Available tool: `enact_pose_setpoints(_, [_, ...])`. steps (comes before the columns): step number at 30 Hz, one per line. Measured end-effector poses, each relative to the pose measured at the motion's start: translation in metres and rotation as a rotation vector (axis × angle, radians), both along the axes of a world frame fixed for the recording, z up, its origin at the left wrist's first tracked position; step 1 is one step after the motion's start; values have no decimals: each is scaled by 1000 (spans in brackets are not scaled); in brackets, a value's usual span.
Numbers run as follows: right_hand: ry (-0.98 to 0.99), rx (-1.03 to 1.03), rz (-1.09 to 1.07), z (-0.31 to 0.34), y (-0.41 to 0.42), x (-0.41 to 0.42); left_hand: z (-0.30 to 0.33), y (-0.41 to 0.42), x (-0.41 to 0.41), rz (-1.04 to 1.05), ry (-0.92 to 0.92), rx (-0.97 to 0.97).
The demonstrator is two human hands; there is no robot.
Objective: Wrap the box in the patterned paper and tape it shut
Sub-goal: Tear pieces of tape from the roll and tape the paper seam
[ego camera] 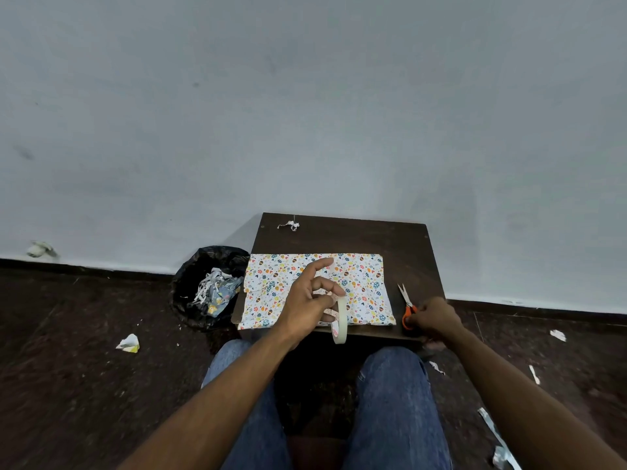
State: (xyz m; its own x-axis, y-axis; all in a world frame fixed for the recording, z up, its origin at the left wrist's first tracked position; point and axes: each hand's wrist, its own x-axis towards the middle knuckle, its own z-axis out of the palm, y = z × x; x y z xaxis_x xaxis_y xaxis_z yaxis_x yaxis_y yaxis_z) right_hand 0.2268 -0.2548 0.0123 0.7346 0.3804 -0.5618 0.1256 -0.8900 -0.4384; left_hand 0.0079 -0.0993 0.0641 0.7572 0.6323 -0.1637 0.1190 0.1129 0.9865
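Note:
The box [363, 286], covered in white paper with small coloured prints, lies flat on a small dark wooden table [400, 245]. Above its near middle my left hand [308, 305] pinches a roll of pale tape [340, 320] that hangs on edge in front of the paper; the index finger points away. On the table's right side lie orange-handled scissors [407, 305], blades pointing away. My right hand [432, 318] curls round their handles at the near right corner.
A black bin bag [193, 286] full of paper scraps stands on the floor left of the table. A crumpled scrap [290, 226] lies at the table's far edge. Paper bits litter the dark floor on both sides. My knees in jeans sit under the table's near edge.

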Motion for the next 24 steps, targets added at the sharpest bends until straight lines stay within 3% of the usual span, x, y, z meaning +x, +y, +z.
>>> enact_pose_setpoints(2, [-67,46,39,2,3,-1,1,-2,1,-6,-5,-34])
enact_pose_setpoints(4, [-77,220,127,6,8,-5,1,-4,2,-7,-23,-59])
enact_pose_setpoints(7, [205,591,224,30,15,-29,3,-7,7,-1,-58,-82])
enact_pose_setpoints(9, [326,667,317,41,19,-43,4,-9,12,4,-80,-80])
enact_pose_setpoints(11, [310,724,438,41,24,-54,5,-10,14,14,-107,-77])
enact_pose_setpoints(16, [117,841,445,30,31,-73,5,-12,16,75,-154,-51])
enact_pose_setpoints(21, [-350,688,434,20,33,-80,-3,-15,15,169,-132,8])
enact_pose_setpoints(24, [-533,638,435,23,35,-87,-3,-21,18,230,-160,22])
